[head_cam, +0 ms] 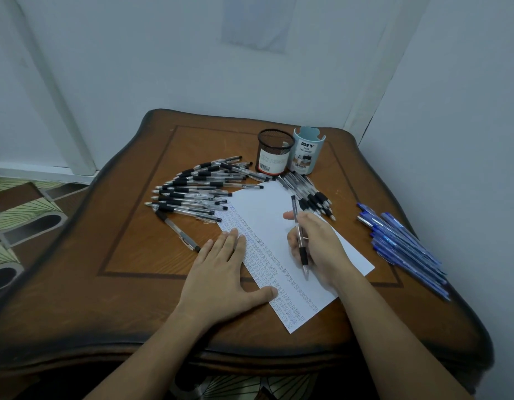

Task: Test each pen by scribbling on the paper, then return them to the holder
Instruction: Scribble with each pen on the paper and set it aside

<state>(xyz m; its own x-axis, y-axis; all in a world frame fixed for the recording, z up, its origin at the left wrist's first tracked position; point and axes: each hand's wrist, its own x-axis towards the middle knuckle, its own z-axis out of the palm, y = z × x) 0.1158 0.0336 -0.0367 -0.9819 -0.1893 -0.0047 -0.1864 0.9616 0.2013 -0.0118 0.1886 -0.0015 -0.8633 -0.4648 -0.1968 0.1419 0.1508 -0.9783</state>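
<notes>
1. On the wooden table (128,255), pushed into a corner of the room, everything for the job is laid out within arm's reach of the person seated at it.
2. A white sheet of paper (267,209) lies at a slant across the middle, angled to suit the writing arm. Rows of small scribbles fill its left side, while the right side is blank.
3. Three groups of pens surround the sheet, seemingly sorted. A fan of black-grip pens (192,194) lies to the left, a smaller black cluster (310,194) at the paper's far corner, and a heap of blue pens (403,243) lies well apart on the right.
4. The left hand (221,272) lies flat with fingers straight and thumb spread. It presses on the paper's left edge, I would say to keep the sheet from sliding.
5. The right hand (322,249) has its fingers curled round a clear pen in a writing grip, resting on the blank half.
6. Two holders stand at the far side, a black mesh cup (274,153) touching a pale blue organiser (307,151). The mesh one looks empty, so returning the pens is not yet done.
7. The held pen (300,241) slants with its tip down beside the last scribbled row. From here I cannot tell whether the tip touches the paper.
</notes>
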